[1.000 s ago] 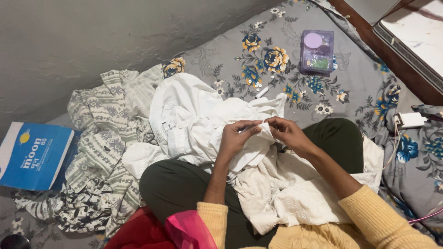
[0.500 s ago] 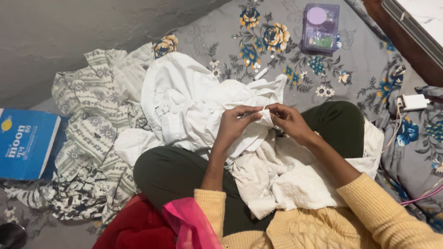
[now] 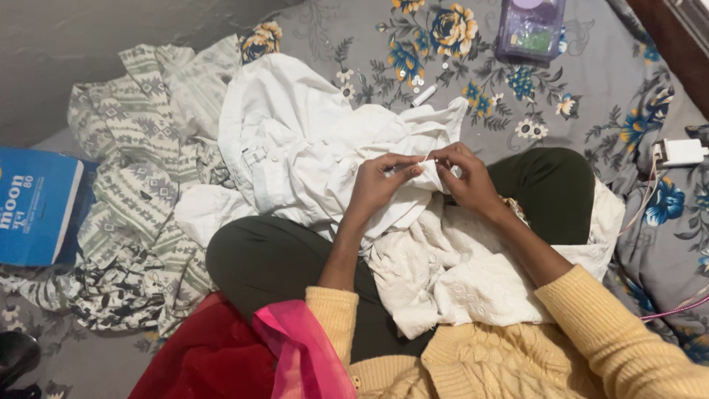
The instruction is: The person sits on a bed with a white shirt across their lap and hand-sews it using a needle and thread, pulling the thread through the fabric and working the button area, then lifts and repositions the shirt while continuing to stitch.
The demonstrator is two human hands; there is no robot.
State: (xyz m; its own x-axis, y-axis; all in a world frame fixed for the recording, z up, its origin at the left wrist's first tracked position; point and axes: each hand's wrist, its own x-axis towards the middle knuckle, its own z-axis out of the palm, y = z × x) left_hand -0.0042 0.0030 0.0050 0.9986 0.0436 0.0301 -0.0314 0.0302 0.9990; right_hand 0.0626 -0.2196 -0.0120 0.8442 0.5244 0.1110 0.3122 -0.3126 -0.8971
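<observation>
A grey bedsheet printed with blue and yellow flowers covers the bed and fills most of the view, with a person sitting cross-legged on it in dark green trousers and a yellow knitted sweater. To the person's left lies a crumpled patterned cloth in pale green and white, and beside it, spilling over the left knee and across the lap, a large white garment. A second, cream-coloured embroidered cloth is heaped on the lap below the hands, touching the white garment. At the lower edge a red fabric with a pink sheer piece lies against the left leg. A blue box sits at the far left edge, just beside the patterned cloth. Near the top a small purple transparent case rests on the sheet, well apart from the hands, and a white charger lies at the right edge. A small white cylinder lies on the sheet just above the garment's edge. The left hand and right hand meet over the lap, fingertips nearly touching, each pinching a fold of the white garment's edge between thumb and forefinger; whether a needle is held is too small to tell.
</observation>
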